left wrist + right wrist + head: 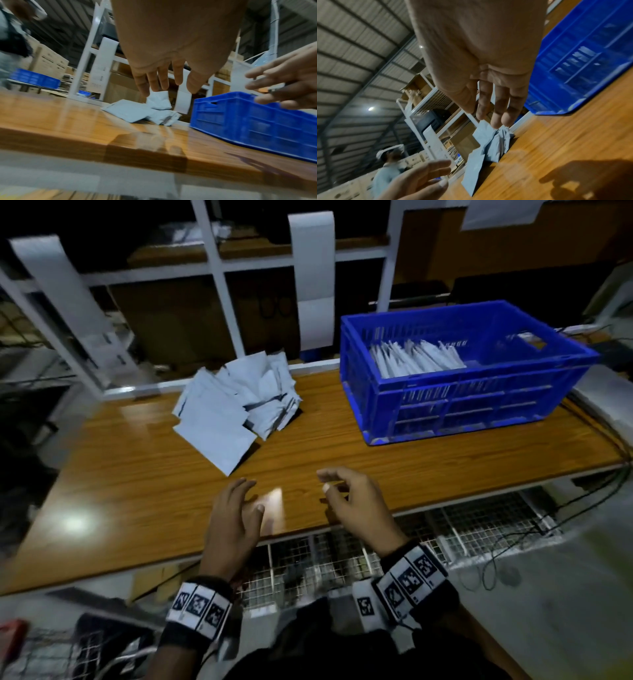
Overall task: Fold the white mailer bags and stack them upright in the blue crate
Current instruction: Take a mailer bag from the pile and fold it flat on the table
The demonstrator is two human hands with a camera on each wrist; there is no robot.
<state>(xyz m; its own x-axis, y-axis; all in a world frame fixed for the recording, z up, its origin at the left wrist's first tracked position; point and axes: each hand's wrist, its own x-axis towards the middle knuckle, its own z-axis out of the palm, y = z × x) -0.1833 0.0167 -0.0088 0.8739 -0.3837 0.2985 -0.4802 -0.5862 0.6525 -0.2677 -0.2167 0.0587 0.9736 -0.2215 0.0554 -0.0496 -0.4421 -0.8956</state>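
A loose pile of white mailer bags [236, 400] [137, 111] [486, 146] lies on the wooden table [137, 474], left of the blue crate [459, 402] [254, 121] [583, 56]. Inside the crate, a row of folded bags [416, 359] stands upright against its left end. My left hand [236, 508] [163, 81] hovers above the table's near edge, fingers relaxed, holding nothing. My right hand [346, 494] [489, 108] hovers beside it, fingers loosely curved and empty. Both hands are well short of the pile.
A white metal rack [219, 275] with cardboard boxes stands behind the table. A wire mesh shelf [342, 556] and cables [513, 529] lie below the table's near edge. Another person [388, 174] stands far off in the right wrist view.
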